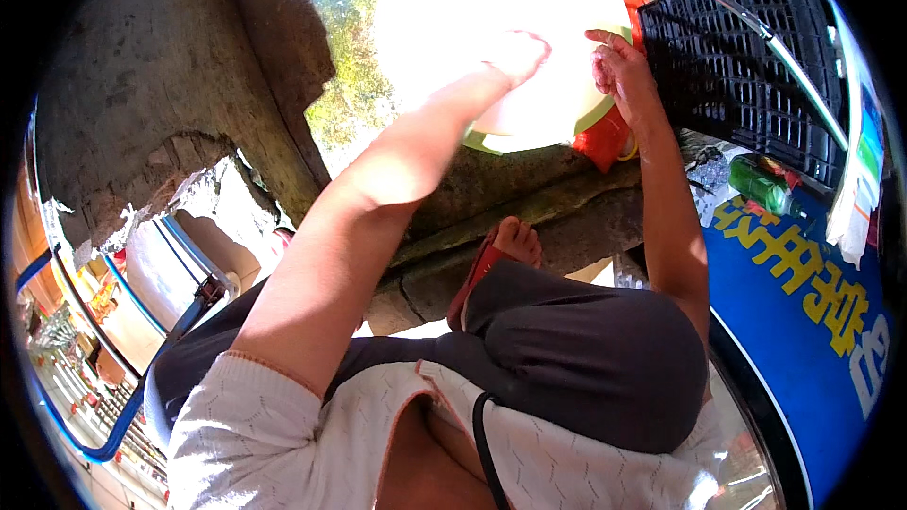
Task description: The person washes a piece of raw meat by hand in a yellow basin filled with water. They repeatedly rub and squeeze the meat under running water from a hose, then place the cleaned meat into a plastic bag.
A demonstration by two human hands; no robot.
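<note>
A round basin (599,117) with a pale green rim stands in front of me, its inside washed out by strong sunlight. My left hand (526,60) reaches over the basin; glare hides most of its fingers and anything in them. Near the basin's right side is my right hand (620,67), its index finger stretched out and the other fingers curled. Nothing shows in the right hand. Whether either hand touches the basin, I cannot tell.
A black plastic crate (744,71) stands right of the basin, by an orange-red plastic bag (601,142). A green bottle (762,184) lies above a blue sign (793,326) bearing writing. Broken concrete (163,71) rises at left, above a blue metal frame (120,432).
</note>
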